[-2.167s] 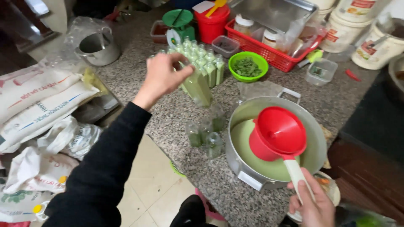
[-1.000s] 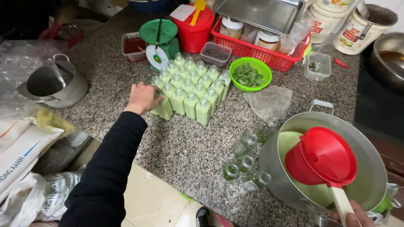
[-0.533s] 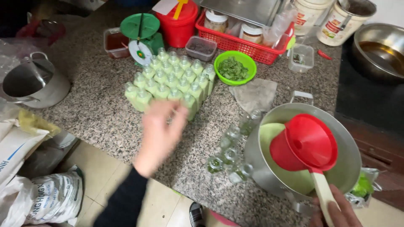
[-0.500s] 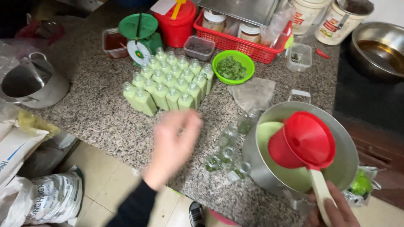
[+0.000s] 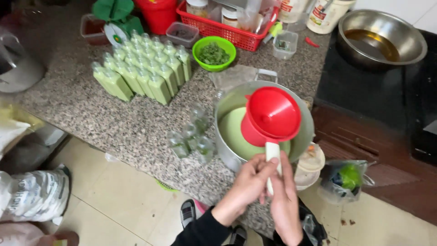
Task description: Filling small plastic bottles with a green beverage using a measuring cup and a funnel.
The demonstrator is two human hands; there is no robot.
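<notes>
Both my hands meet at the white handle of a red funnel-shaped ladle. The ladle hangs over a steel pot holding pale green liquid. My left hand wraps the handle from the left. My right hand grips it from below. Several empty clear bottles stand on the granite counter just left of the pot. Farther back left, several filled green bottles stand in rows.
A green bowl of chopped herbs, a red basket with jars, a green scale and small clear tubs sit at the back. A steel bowl with brown liquid rests on the dark stove. Sacks lie on the tiled floor.
My left hand left the rows of filled bottles, swept right across the counter and now grips the ladle handle alongside my right hand. The view has shifted right.
</notes>
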